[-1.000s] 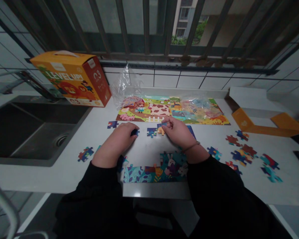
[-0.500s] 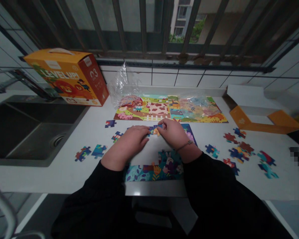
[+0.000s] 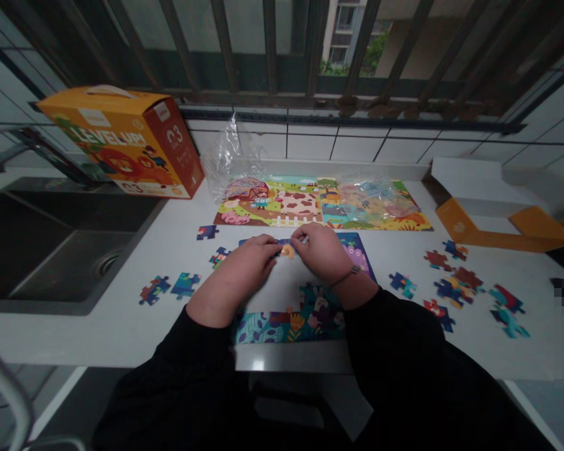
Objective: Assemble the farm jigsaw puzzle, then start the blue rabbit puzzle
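A partly assembled blue puzzle (image 3: 291,327) lies on the white counter, its bottom rows and right side joined around a bare white middle. At its top edge, a puzzle piece with an orange shape (image 3: 287,251) sits between my hands. My right hand (image 3: 320,252) pinches this piece at its right side with thumb and index finger. My left hand (image 3: 251,266) rests palm down on the puzzle's upper left, fingertips touching the piece's left side. Its fingers lie nearly flat, the thumb apart.
Loose pieces (image 3: 185,285) lie at the left and more pieces (image 3: 452,289) at the right. Behind are two finished picture puzzles (image 3: 298,203) with plastic wrap (image 3: 232,156), an orange box (image 3: 122,144), and an open box (image 3: 498,219). A sink (image 3: 66,250) is far left.
My right hand has shifted slightly left, bringing the orange-patterned piece closer to my left fingertips. My left hand has moved slightly left. The view has shifted a little.
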### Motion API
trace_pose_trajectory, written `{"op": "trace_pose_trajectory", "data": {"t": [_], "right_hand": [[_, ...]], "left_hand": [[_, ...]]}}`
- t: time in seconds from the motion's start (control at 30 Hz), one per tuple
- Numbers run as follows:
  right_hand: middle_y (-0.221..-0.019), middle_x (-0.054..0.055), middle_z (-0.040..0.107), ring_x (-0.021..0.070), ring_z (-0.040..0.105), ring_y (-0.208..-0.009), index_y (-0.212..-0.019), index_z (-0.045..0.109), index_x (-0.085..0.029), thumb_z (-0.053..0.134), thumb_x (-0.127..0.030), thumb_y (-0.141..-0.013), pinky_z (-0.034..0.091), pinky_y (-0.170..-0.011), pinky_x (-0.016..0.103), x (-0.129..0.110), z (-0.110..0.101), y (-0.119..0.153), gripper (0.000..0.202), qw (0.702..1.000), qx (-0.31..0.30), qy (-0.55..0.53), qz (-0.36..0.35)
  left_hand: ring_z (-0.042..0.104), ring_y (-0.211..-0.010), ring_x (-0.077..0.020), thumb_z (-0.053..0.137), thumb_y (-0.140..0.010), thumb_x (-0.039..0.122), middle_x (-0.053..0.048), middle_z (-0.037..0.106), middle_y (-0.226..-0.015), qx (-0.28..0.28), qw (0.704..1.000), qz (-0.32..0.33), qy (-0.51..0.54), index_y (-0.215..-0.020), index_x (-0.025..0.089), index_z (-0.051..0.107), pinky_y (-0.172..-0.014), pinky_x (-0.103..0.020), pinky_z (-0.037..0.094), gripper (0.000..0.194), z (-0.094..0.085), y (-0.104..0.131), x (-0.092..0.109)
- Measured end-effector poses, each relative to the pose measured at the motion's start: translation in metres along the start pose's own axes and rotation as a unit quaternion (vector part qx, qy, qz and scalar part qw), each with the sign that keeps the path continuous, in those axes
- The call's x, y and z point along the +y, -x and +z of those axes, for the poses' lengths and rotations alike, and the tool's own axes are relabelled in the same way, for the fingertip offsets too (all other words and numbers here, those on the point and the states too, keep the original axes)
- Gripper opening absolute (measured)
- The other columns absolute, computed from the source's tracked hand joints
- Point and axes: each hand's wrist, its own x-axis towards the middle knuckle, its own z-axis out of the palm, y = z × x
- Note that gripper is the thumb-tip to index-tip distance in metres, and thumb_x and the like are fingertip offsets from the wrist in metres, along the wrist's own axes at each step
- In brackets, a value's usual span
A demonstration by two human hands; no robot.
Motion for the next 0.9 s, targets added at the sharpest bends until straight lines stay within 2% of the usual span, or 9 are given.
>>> {"op": "trace_pose_trajectory", "data": {"t": [0.13,0.2,0.27,0.33,0.43,0.7,0.9], "right_hand": [[-0.116,0.012,0.081,0.0274,0.072,-0.107,-0.108,0.08,-0.019,0.061,-0.017,-0.103,0.054,-0.099,0.041,0.014,-0.022,0.001,0.019,0.996,0.085,-0.008,0.008],[-0.122,0.014,0.081,0.0285,0.072,-0.112,-0.113,0.079,-0.018,0.061,-0.017,-0.103,0.054,-0.103,0.042,0.018,-0.026,0.002,0.021,0.996,0.089,-0.005,-0.011],[-0.13,0.014,0.08,0.0298,0.071,-0.123,-0.119,0.079,-0.018,0.067,-0.018,-0.101,0.051,-0.112,0.045,0.018,-0.024,0.004,0.022,0.997,0.042,0.0,-0.067],[-0.136,0.012,0.079,0.0306,0.067,-0.132,-0.126,0.079,-0.02,0.073,-0.021,-0.099,0.048,-0.119,0.047,0.016,-0.018,0.005,0.028,0.991,-0.03,0.007,-0.127],[-0.139,0.011,0.079,0.0306,0.067,-0.133,-0.131,0.079,-0.022,0.075,-0.022,-0.099,0.046,-0.12,0.048,0.014,-0.01,0.006,0.032,0.983,-0.094,0.021,-0.158],[-0.134,0.01,0.081,0.0311,0.07,-0.127,-0.126,0.083,-0.024,0.072,-0.022,-0.104,0.048,-0.117,0.05,0.013,-0.014,0.004,0.025,0.975,-0.112,0.069,-0.18],[-0.132,0.008,0.08,0.0292,0.068,-0.124,-0.128,0.083,-0.027,0.066,-0.018,-0.107,0.048,-0.114,0.047,0.008,-0.016,0.003,0.029,0.964,-0.138,0.103,-0.202]], "left_hand": [[0.068,-0.129,-0.0289,0.062,-0.098,0.009,-0.013,0.073,-0.139,0.01,1.0,-0.022,0.0,-0.133,0.019,0.078,-0.122,-0.048,0.052,0.04,-0.001,-0.001,0.001],[0.069,-0.127,-0.0283,0.062,-0.097,0.007,-0.012,0.074,-0.137,0.012,1.0,-0.022,-0.002,-0.13,0.02,0.079,-0.121,-0.047,0.052,0.039,0.0,-0.002,0.0],[0.069,-0.126,-0.0279,0.06,-0.098,0.008,-0.012,0.075,-0.136,0.01,1.0,-0.019,-0.001,-0.13,0.02,0.08,-0.12,-0.047,0.054,0.039,0.001,-0.003,0.0],[0.07,-0.124,-0.0279,0.058,-0.1,0.009,-0.013,0.076,-0.135,0.011,1.0,-0.018,0.003,-0.132,0.02,0.08,-0.117,-0.047,0.055,0.04,0.002,-0.004,-0.001],[0.071,-0.121,-0.0273,0.056,-0.1,0.008,-0.013,0.077,-0.132,0.015,1.0,-0.021,0.009,-0.134,0.022,0.08,-0.114,-0.047,0.057,0.044,0.003,-0.005,-0.001],[0.072,-0.117,-0.0293,0.061,-0.096,0.008,-0.014,0.077,-0.126,0.002,0.999,-0.038,0.012,-0.12,0.018,0.083,-0.115,-0.048,0.055,0.034,0.004,-0.006,-0.006],[0.072,-0.114,-0.0275,0.059,-0.1,0.01,-0.013,0.076,-0.123,0.011,0.999,-0.034,0.002,-0.122,0.018,0.081,-0.114,-0.046,0.055,0.033,0.005,-0.003,-0.008]]}}
